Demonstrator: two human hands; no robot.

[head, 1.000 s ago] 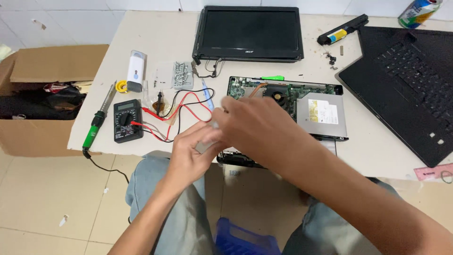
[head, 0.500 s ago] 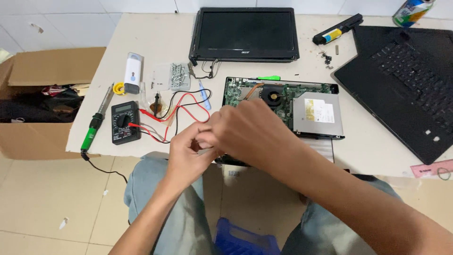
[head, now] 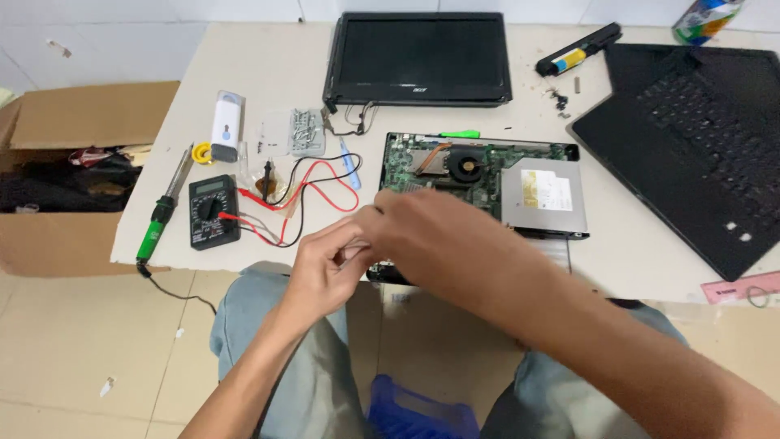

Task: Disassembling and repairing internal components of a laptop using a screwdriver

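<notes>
The white table was the biggest thing before me, standing on a pale tiled floor against a white wall. Off its left edge sat an open cardboard box, dark clutter and cables heaped inside. At the table's right edge lay a black laptop base with its keyboard up; at the far edge, mid-table, a detached black screen panel lay flat. Nearer me, at the front edge, the opened laptop chassis held its green board, a round fan and a silver optical drive seated in its right-hand bay.

My two hands met just in front of that chassis, over the table's front edge. My left hand was curled, fingertips pinched on something small and pale — I could not tell what it was. My right hand closed over the same spot, its fingers bent down against the left ones, hiding most of the piece and the chassis's near left corner.

Towards the left front corner lay a green-handled soldering iron, then a black multimeter with red and black leads looping toward the chassis. Behind them a small clear tray held screws — beside it, a white device. A black battery lay at the far edge.
</notes>
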